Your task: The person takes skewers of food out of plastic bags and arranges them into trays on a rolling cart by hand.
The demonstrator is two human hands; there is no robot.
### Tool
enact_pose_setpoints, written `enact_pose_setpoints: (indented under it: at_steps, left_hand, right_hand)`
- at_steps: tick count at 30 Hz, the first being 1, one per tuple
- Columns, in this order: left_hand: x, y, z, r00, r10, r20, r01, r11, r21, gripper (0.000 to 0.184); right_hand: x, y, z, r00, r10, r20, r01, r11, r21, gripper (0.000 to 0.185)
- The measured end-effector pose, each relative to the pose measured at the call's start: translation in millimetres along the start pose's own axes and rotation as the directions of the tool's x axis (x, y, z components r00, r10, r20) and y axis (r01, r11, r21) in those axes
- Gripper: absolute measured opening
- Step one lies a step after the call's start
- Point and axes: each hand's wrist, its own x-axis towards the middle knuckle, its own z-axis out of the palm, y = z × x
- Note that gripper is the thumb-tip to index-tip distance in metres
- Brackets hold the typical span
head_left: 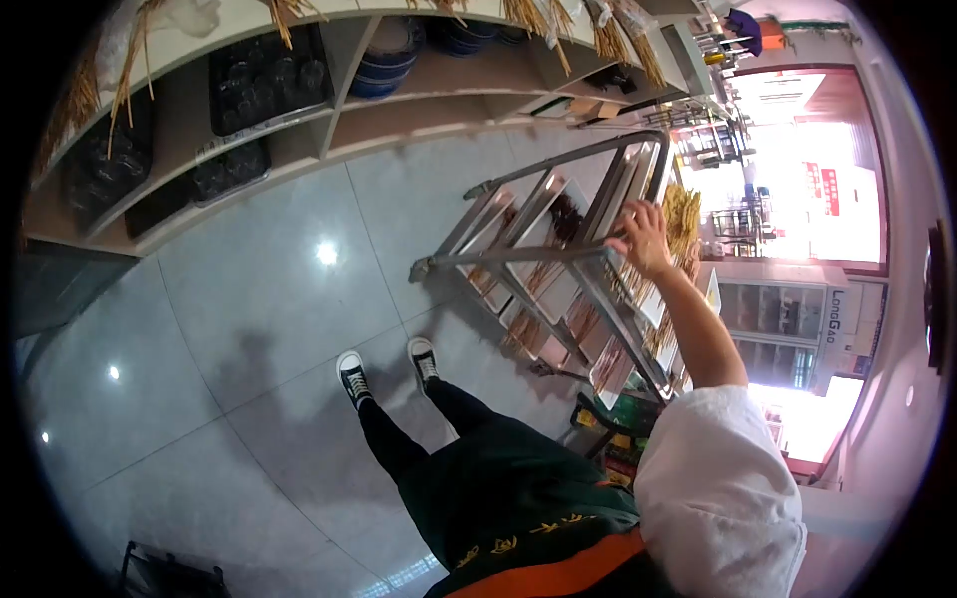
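Note:
My right hand (643,237) reaches out from a white sleeve to the end rail of a metal cart (518,255). Its fingers are bent over the rail, with the thumb on the near side. Several tiers of white trays (610,369) fill the cart, holding what look like thin skewers in bundles. A dark reddish bundle (565,219) lies in one tray, and yellowish pieces (682,214) are piled on the top tier. My left hand is out of view.
A shelf unit (429,122) holds blue-striped bowls (387,60) and a black crate (267,85) of clear glassware. Straw-like bundles hang over its top. A glass-door fridge (773,309) and a bright doorway lie beyond the cart. Bottles in a crate (628,414) stand near my legs.

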Motion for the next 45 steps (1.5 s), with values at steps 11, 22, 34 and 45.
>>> enact_pose_setpoints:
  at_steps: [11,22,34,45]
  left_hand:
    - [25.9,-46.4,17.5,0.975,-0.221,-0.014,0.221,0.975,0.029,0.028]
    - [158.2,-32.6,73.1,0.885,-0.465,-0.012,0.463,0.883,-0.079,0.026]
    - [273.3,-80.3,31.9,0.796,-0.605,-0.016,0.586,0.777,-0.230,0.024]
    - [423.0,-180.4,-91.5,0.715,-0.633,-0.297,0.545,0.770,-0.332,0.022]
  right_hand:
    - [49.8,27.0,73.3,0.909,0.365,-0.200,-0.368,0.930,0.022,0.036]
    - [88.1,53.7,35.2,0.922,0.317,-0.222,-0.188,0.868,0.459,0.035]
    - [289.0,-80.4,-132.9,0.767,0.099,-0.634,0.548,0.413,0.727,0.029]
    - [529.0,-181.2,-133.1,0.863,0.191,-0.468,0.346,0.453,0.822,0.031]
